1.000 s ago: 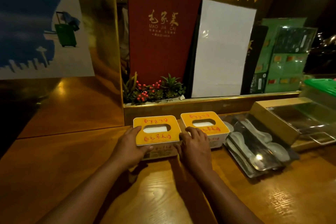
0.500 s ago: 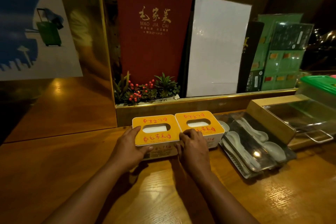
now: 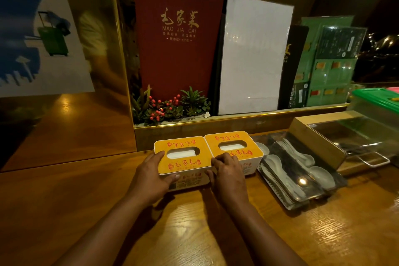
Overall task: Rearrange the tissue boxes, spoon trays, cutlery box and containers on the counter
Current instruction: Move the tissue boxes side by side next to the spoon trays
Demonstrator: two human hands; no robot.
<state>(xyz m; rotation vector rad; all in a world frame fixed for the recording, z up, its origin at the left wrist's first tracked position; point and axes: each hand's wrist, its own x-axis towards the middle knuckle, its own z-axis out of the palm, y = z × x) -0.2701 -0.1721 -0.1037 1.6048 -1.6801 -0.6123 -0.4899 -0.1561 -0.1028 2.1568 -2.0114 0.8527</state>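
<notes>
The two tissue boxes sit side by side against the low gold ledge at about 12 o'clock from the person, their facing sides touching or nearly so. The left hand (image 3: 149, 179) wraps the left tissue box (image 3: 183, 161) at its near left corner, thumb on the front wall and fingers on the lid edge. The right hand (image 3: 228, 176) lies bent over the seam, fingertips on the lid of the right tissue box (image 3: 234, 149); whether it grips or only presses, I cannot tell. Judged from this, pairing the boxes is about done. The spoon trays (image 3: 295, 179) at 2 o'clock lie skewed, just beside the right box, and the wooden cutlery box (image 3: 317, 136) and green-lidded container (image 3: 375, 101) at 3 o'clock look untouched, so most of the task seems left. The container is cut off by the right edge, the cutlery box interior is dark and glary, and how many trays are stacked is unclear
</notes>
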